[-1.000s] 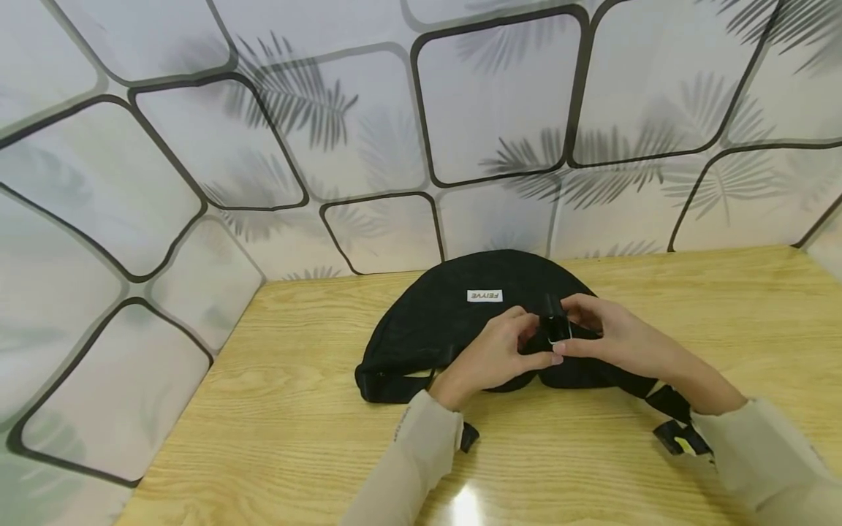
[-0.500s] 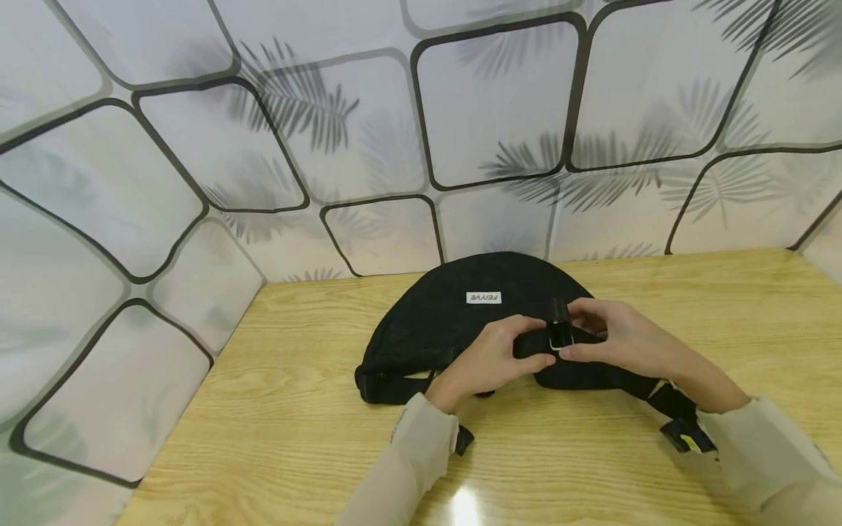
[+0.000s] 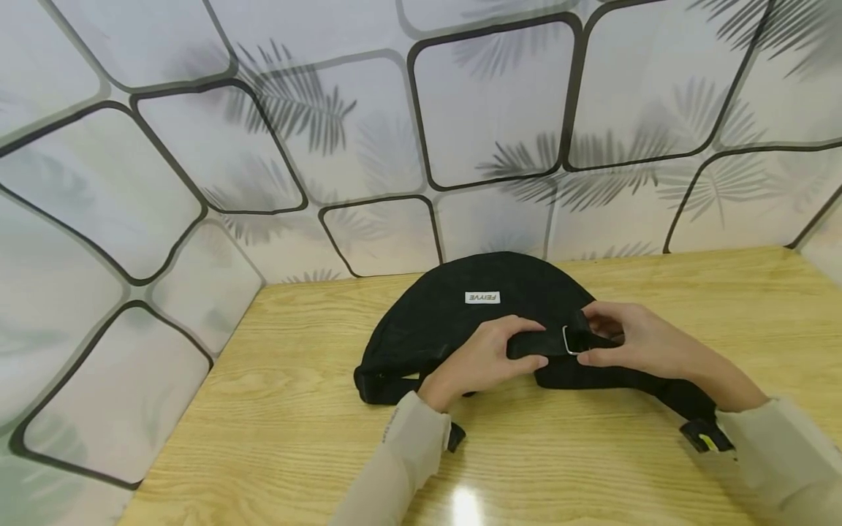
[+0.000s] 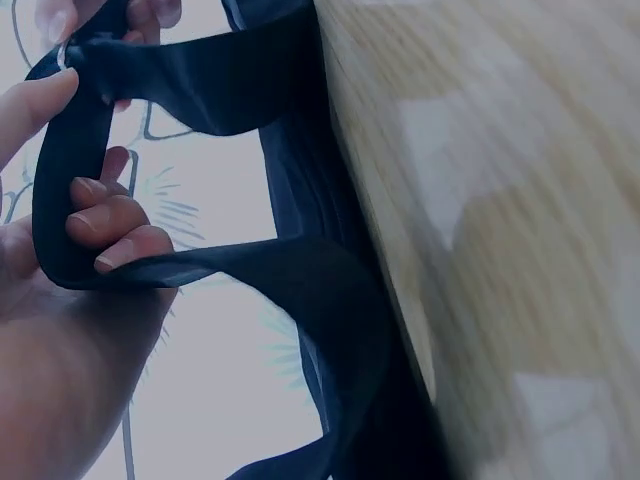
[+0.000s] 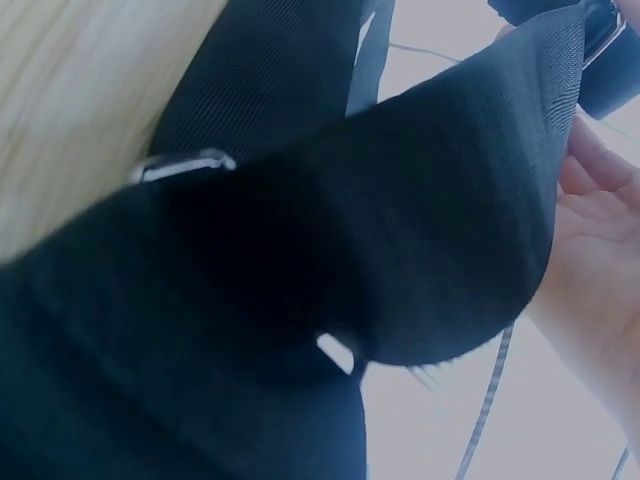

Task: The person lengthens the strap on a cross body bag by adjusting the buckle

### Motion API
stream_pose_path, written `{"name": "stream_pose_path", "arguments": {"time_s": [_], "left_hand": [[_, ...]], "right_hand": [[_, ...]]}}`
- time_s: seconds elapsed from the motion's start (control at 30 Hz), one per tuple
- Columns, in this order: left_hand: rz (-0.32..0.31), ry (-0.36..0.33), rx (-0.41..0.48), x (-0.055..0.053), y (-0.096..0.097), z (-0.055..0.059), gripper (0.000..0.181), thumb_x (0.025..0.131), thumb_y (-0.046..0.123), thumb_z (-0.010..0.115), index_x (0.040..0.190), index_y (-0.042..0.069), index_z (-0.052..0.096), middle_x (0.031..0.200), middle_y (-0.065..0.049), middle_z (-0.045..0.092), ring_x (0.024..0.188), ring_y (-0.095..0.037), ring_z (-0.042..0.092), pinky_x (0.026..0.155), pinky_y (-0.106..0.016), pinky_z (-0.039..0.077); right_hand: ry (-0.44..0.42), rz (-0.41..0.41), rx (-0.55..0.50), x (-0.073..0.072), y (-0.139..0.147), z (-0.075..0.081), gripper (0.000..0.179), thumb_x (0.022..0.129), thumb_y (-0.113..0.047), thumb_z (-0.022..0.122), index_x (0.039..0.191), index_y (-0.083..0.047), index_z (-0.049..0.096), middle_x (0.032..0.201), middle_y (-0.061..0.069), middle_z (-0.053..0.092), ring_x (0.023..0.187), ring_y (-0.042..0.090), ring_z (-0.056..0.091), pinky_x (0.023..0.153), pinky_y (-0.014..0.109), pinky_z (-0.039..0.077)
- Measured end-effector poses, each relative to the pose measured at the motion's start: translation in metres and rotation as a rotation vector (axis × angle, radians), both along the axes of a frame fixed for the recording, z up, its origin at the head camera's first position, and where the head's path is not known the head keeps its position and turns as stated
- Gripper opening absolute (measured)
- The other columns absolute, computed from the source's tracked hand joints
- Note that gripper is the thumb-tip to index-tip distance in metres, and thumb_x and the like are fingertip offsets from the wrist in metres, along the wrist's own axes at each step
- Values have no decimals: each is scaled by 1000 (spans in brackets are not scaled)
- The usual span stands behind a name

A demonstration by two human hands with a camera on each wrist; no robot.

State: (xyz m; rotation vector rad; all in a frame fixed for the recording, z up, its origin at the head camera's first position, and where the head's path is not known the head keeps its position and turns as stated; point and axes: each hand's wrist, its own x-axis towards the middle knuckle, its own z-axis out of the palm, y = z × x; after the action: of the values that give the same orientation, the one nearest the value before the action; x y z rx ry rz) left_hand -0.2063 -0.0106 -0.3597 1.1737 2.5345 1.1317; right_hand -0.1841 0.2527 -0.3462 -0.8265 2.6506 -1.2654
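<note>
A black half-round bag point(image 3: 434, 321) with a white label point(image 3: 482, 298) lies on the table. Above its near edge, the left hand point(image 3: 476, 356) holds a flat black strap point(image 3: 536, 343) between thumb and fingers. On the strap is a metal slider point(image 3: 567, 341); right beside it, the right hand point(image 3: 651, 340) pinches the webbing with thumb and fingers. In the left wrist view the left fingers point(image 4: 108, 218) curl over the strap, which loops down to the bag. The right wrist view is mostly filled by a wide strap loop point(image 5: 430, 200), partly hiding the right hand point(image 5: 595, 225).
A black plastic buckle piece point(image 3: 705, 436) lies by the right sleeve, and another black end piece point(image 3: 455, 437) shows beside the left sleeve. A second metal piece point(image 5: 185, 165) appears in the right wrist view. Patterned panels point(image 3: 500, 102) border the wooden table point(image 3: 283, 409).
The slider has shifted right and turned from upright to sideways. The right hand has moved right with it, and more flat strap now spans between the hands. The right buckle piece also slid right.
</note>
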Motion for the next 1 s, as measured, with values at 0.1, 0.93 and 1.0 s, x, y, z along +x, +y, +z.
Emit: {"name": "stream_pose_path", "arguments": {"time_s": [0.1, 0.93, 1.0], "left_hand": [[2, 1, 0, 0, -4, 1, 43, 97, 22, 72, 135, 6, 62, 134, -5, 62, 123, -8, 54, 102, -19, 40], [2, 11, -25, 0, -37, -1, 43, 94, 18, 75, 132, 2, 63, 134, -10, 62, 126, -20, 56, 107, -27, 40], [4, -7, -37, 1, -43, -1, 42, 95, 19, 75, 132, 2, 63, 134, -10, 62, 126, -20, 56, 107, -28, 41]], "right_hand": [[0, -10, 2, 0, 6, -2, 42, 86, -9, 78, 121, 5, 61, 101, 3, 65, 84, 9, 62, 71, 28, 55], [105, -39, 69, 5, 44, -15, 40, 82, -7, 83, 118, -9, 67, 97, -7, 61, 85, 8, 57, 67, 27, 46], [108, -36, 80, 6, 46, -17, 40, 82, -7, 83, 118, -9, 67, 99, -8, 62, 87, 7, 56, 69, 26, 47]]}}
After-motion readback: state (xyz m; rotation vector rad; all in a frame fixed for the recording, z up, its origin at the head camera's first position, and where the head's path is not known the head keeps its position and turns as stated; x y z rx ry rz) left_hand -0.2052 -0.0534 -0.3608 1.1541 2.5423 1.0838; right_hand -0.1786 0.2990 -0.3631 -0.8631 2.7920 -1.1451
